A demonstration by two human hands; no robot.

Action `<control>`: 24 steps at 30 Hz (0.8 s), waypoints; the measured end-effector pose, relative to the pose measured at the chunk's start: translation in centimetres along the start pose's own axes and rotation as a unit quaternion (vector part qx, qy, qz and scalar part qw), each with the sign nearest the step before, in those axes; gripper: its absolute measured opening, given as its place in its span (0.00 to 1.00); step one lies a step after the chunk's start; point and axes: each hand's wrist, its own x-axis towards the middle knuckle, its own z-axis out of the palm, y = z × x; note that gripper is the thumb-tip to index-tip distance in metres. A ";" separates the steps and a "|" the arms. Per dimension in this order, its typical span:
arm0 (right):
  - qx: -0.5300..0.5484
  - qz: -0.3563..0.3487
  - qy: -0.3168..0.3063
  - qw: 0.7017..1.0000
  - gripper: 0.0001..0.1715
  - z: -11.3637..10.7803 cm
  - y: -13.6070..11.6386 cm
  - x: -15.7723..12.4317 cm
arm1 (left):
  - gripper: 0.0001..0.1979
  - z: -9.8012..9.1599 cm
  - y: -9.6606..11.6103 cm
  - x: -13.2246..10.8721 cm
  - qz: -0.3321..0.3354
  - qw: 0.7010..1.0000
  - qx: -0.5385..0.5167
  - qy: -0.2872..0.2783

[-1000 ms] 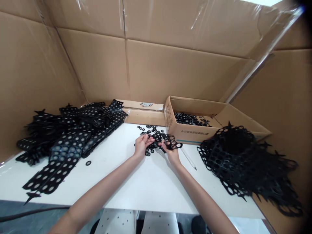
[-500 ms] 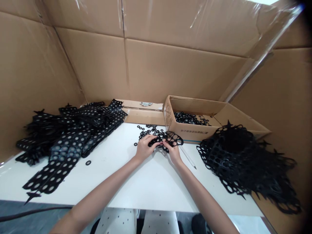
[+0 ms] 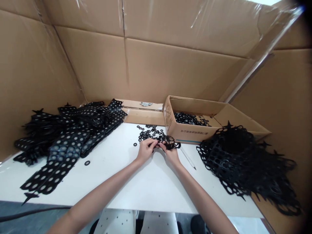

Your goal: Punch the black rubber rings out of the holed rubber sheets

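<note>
**Left hand point(image 3: 145, 150) and right hand point(image 3: 172, 154) both pinched on one black web point(image 3: 170, 143), job looks partway at best**

So the hands are close together mid-worktop point(image 3: 136, 191), fingertips gripping the same web, fingers drawn in narrow. It's bunched up just in front of the cardboard box point(image 3: 195, 134). Hollow loops stick out past the right hand, so I'd call that bit stripped; can't tell if any rings are left under the fingers.

Done, as far as I can judge: the box has a decent bunch of loose black rings point(image 3: 186, 119) in it, and the heap of holey leftovers point(image 3: 243, 162) on the right looks like emptied sheets. More small rings point(image 3: 145, 134) are scattered on the worktop just beyond the left hand, not in the box. One stray ring point(image 3: 87, 163) sits off by itself near the left pile.

Left to do: that big pile of dotted black sheets point(image 3: 64, 146) on the left, which look like their rings are still in. Quite a stack, honestly.
</note>
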 end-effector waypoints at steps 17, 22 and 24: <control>0.090 -0.004 0.020 0.996 0.14 -0.9 0.0 1.2 | 0.06 -0.9 -0.9 0.0 0.112 0.973 0.198 -0.035; 0.075 0.001 -0.028 0.997 0.14 -0.7 -0.1 0.7 | 0.10 -0.8 -0.3 0.1 0.145 0.972 0.170 0.066; 0.071 -0.005 -0.060 0.996 0.13 -0.8 0.0 0.5 | 0.10 -0.7 -0.2 0.1 0.158 0.975 0.150 0.047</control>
